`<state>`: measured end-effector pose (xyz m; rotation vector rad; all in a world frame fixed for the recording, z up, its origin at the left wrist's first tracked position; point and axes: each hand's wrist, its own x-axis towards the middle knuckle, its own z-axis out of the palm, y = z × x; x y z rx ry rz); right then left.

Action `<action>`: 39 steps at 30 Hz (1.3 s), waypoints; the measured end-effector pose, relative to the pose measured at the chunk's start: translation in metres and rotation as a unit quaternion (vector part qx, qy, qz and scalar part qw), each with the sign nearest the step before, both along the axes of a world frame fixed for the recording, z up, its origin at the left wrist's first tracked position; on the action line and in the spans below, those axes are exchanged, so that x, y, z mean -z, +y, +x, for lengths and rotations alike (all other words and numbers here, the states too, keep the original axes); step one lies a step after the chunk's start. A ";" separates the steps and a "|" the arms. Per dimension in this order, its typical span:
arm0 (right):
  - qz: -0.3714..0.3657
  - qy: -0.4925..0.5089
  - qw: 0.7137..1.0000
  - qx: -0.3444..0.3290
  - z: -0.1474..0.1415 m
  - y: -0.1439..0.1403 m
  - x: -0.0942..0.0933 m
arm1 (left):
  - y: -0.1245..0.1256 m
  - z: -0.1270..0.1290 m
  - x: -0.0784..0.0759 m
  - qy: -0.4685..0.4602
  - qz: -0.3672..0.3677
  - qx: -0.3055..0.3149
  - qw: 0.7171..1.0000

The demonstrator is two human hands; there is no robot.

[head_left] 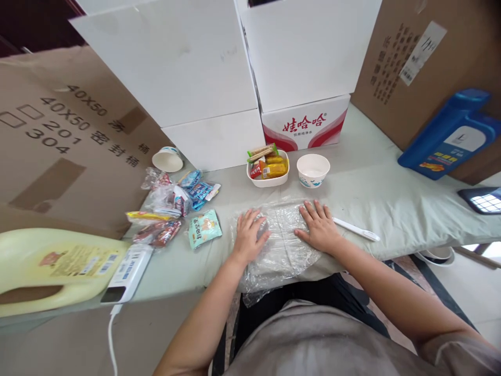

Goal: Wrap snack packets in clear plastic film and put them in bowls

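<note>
Grey shirt (309,339) of the person lies nearest to the camera, and from it both bare forearms reach forward over the table (376,177). Left hand (249,237) and right hand (319,230) are open, palms down, fingers spread; neither one grips anything. They rest on a clear plastic sheet (284,243), one on each side of its middle, probably so that the thin, wrinkled film is pressed flat and cannot slide. This sheet lies directly before the person, and its near edge hangs over the front of the table, perhaps because it is pulled close to the body.

Just beside the right hand lies a white stick-like tool (358,230); whether they touch, I cannot tell. Behind the sheet stand a white tray (270,183) with wrapped snacks (276,169) and, to its right, a paper bowl (313,179), which seem placed there to leave the front free for the hands. Left of the sheet, a green packet (205,228) lies flat, apart from the left hand.
</note>
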<state>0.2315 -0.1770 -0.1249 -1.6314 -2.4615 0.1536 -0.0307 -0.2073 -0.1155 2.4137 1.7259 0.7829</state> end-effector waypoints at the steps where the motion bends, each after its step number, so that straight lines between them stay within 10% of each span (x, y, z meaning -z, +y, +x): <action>1: -0.005 0.019 1.000 -0.012 0.005 -0.001 -0.005 | -0.004 -0.004 -0.008 -0.048 0.026 0.009 0.998; 7: -0.020 0.199 0.967 -0.158 0.057 -0.024 -0.030 | -0.072 -0.039 -0.047 -0.152 -0.002 0.138 0.979; 14: -0.069 0.234 0.951 -0.191 0.079 -0.055 -0.017 | -0.133 -0.043 -0.007 0.063 -0.031 0.161 0.985; 22: -0.173 0.391 0.900 -0.089 0.070 -0.067 -0.035 | -0.113 -0.039 -0.022 -0.237 -0.040 -0.003 0.971; 31: -0.035 0.276 0.955 0.104 0.018 -0.015 -0.029 | -0.038 -0.027 -0.021 -0.077 -0.027 -0.249 0.965; 39: -0.045 0.049 0.991 0.118 0.003 0.007 -0.022 | -0.038 -0.029 0.001 0.054 -0.007 -0.227 0.972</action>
